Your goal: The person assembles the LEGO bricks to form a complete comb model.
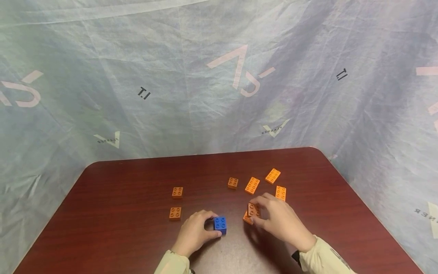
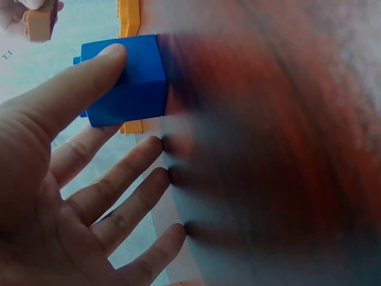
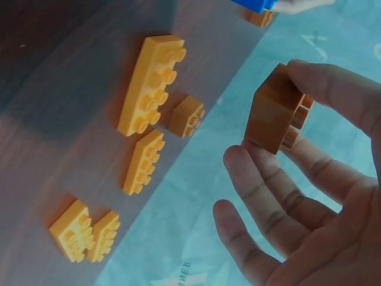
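My left hand (image 1: 195, 232) pinches a blue two-by-two toy brick (image 1: 220, 224) between thumb and index finger. In the left wrist view, the blue brick (image 2: 134, 80) stands at the tabletop, and the other fingers spread out below it. To the right, my right hand (image 1: 278, 219) grips a small orange toy brick (image 1: 252, 210) with studs showing. The right wrist view has this small brick (image 3: 271, 113) held up off the table by thumb and fingers. A longer orange brick (image 1: 248, 218) lies on the table beneath it, partly hidden in the head view.
Two small orange bricks, one farther back (image 1: 177, 192) and one nearer (image 1: 175, 213), lie left of my hands. Behind my right hand are another small brick (image 1: 233, 183) and three longer ones (image 1: 252, 185). A printed cloth (image 1: 184, 95) hangs behind the dark red table (image 1: 119, 228).
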{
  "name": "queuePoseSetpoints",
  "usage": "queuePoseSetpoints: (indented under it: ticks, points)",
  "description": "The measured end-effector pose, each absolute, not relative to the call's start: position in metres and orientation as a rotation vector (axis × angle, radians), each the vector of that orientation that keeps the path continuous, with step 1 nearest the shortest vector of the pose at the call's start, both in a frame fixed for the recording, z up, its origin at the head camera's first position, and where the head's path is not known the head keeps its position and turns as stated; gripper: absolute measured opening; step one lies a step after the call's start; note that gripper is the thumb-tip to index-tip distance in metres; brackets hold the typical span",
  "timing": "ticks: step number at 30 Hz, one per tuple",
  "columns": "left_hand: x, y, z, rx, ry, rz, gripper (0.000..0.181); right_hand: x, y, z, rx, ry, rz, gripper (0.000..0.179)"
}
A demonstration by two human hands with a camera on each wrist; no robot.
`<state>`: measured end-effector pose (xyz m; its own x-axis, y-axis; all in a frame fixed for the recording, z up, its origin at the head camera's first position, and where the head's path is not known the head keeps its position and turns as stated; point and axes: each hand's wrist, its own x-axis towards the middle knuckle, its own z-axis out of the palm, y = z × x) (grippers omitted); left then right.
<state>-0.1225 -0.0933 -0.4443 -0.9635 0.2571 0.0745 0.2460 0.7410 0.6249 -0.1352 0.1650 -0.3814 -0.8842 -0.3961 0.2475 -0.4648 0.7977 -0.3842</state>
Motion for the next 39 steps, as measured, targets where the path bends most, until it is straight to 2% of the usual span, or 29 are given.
queuePoseSetpoints:
  ticks: [17, 39]
  points:
    - [-0.123, -0.094, -0.444, 0.442, 2.924, 1.026, 0.039, -0.139, 0.142, -0.374, 0.734, -2.812, 0.725, 0.035]
    - [-0.126, -0.094, -0.444, 0.415, 2.886, 1.035, 0.037, -0.145, 0.113, -0.38, 0.944, -2.83, 0.806, 0.032]
